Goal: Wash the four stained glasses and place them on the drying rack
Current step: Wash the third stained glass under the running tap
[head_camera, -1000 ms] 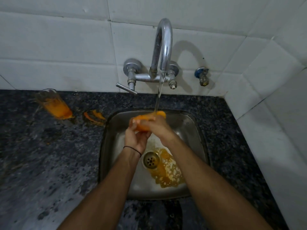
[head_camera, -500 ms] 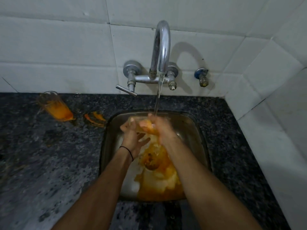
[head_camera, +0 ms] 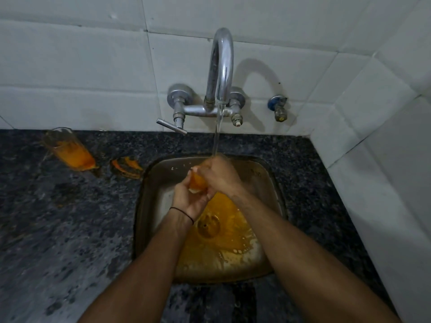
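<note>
Over the square steel sink [head_camera: 268, 180], under the water stream [head_camera: 217, 138]: left hand [head_camera: 187, 200] cups the base of an orange-stained clear glass [head_camera: 197, 181], right hand [head_camera: 221, 176] curls round its top. A second orange-stained glass [head_camera: 70, 151] stands by the back edge of the dark speckled stone surface [head_camera: 58, 217], left of the sink.

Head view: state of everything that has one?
Tap, running.
Held glass, orange-stained, under the stream.
Left hand, grips held glass.
Right hand, grips held glass.
Counter glass, standing, orange inside, untouched.
Sink, orange water pooled over drain.
Counter spill, orange, unwiped.
</note>
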